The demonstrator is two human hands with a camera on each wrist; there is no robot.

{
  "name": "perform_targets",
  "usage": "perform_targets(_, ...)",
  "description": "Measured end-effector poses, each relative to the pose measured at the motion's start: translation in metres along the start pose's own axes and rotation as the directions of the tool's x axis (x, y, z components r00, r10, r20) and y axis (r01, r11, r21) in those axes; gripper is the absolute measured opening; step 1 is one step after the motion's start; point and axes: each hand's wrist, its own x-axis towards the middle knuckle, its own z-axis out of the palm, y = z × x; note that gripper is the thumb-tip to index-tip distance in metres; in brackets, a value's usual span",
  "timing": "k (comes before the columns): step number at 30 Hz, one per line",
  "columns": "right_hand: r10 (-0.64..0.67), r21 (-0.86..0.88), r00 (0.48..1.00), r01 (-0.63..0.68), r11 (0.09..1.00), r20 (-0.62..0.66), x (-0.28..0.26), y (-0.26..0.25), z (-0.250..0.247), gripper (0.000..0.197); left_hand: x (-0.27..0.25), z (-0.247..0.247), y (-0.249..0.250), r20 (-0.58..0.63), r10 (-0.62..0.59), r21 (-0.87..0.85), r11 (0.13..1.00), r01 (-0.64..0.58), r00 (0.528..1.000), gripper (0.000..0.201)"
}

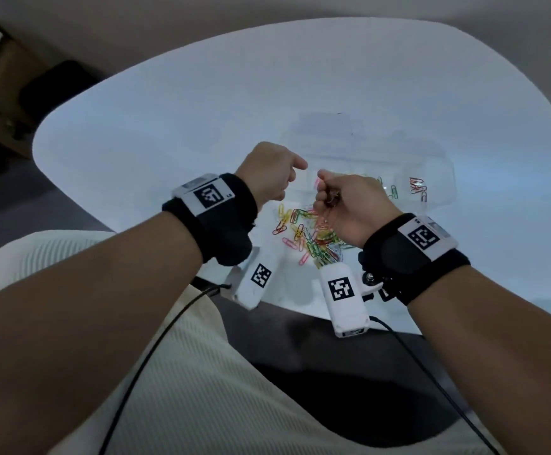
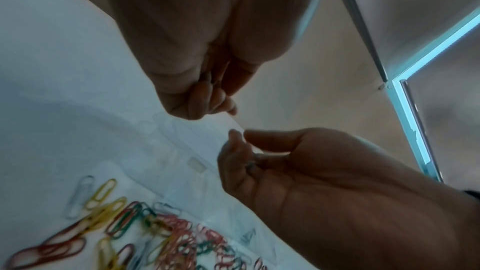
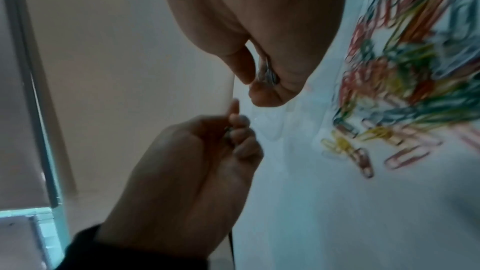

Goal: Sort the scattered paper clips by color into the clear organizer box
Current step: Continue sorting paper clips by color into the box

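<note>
The white table (image 1: pixel 169 126) carries everything, and the clear organizer box (image 1: pixel 438 178) sits on it as the landmark, lid open. Inside the box a few red paper clips (image 1: pixel 418 188) lie at one end and some green ones (image 1: pixel 393 192) beside them, so sorting is under way but, judging by what lies outside, far from done. On the near side of the box the mixed pile of paper clips (image 1: pixel 310 238) spreads loose on the table, red, yellow, green, pink and silver tangled together.

Both hands hover just above the box's near edge, between pile and box. The right hand (image 1: pixel 349 208) is curled round a small bunch of clips, with a pink paper clip (image 1: pixel 317 183) sticking up by its thumb, probably gathered to drop in one go. The left hand (image 1: pixel 267 172) is curled too, fingertips drawn together close to the right thumb; something small and dark seems pinched there, though I cannot tell what.
</note>
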Motion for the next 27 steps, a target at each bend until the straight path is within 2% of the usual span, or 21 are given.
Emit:
perform_targets(2,-0.018,0.095,1.0,0.018,0.995,0.008,0.003,-0.002,0.013,0.017,0.009,0.0,0.006,0.009,-0.002,0.016,1.0,0.001,1.0,0.024)
perform_targets(4,-0.029,0.167,0.999,0.023,0.986,0.032,0.007,-0.005,0.026,0.035,0.017,-0.003,0.011,0.0,-0.011,-0.014,1.0,0.011,1.0,0.021)
perform_targets(7,0.019,0.164,0.999,-0.024,0.986,0.033,0.012,-0.007,0.038,0.054,0.022,-0.01,0.013,-0.015,-0.042,-0.083,0.996,0.041,0.999,0.02)
perform_targets(10,0.057,0.15,0.998,-0.055,0.987,-0.011,0.013,-0.006,0.04,0.063,0.021,-0.013,0.017,-0.016,-0.055,-0.166,0.985,0.052,0.998,0.015)
perform_targets(13,0.06,0.139,0.998,-0.06,0.988,0.011,0.011,-0.006,0.038,0.073,0.02,-0.01,0.02,-0.017,-0.058,-0.221,0.974,0.053,0.998,0.011)
perform_targets(16,0.058,0.132,0.997,-0.063,0.989,0.043,0.004,-0.01,0.03,0.074,0.022,-0.006,0.018,0.011,-0.057,-0.172,0.983,0.058,0.998,0.019)
perform_targets(19,0.052,0.074,0.989,-0.063,0.995,0.138,-0.004,-0.015,0.024,0.075,0.021,-0.002,0.014,0.011,-0.083,-0.143,0.986,0.084,0.996,0.015)
perform_targets(22,0.046,0.012,0.985,-0.049,0.999,0.164,-0.01,-0.02,0.021,0.071,0.022,-0.001,0.01,0.0,-0.072,-0.079,0.994,0.072,0.997,0.031)
perform_targets(25,-0.043,-0.076,0.989,0.054,0.996,0.144,-0.018,-0.028,0.016,0.063,0.012,-0.002,0.016,0.038,0.037,0.05,0.998,-0.039,0.999,0.016)
perform_targets(27,-0.151,-0.164,0.98,0.171,0.971,0.127,-0.027,-0.036,0.007,0.052,0.005,-0.004,0.019,0.092,0.128,0.15,0.979,-0.141,0.987,0.02)
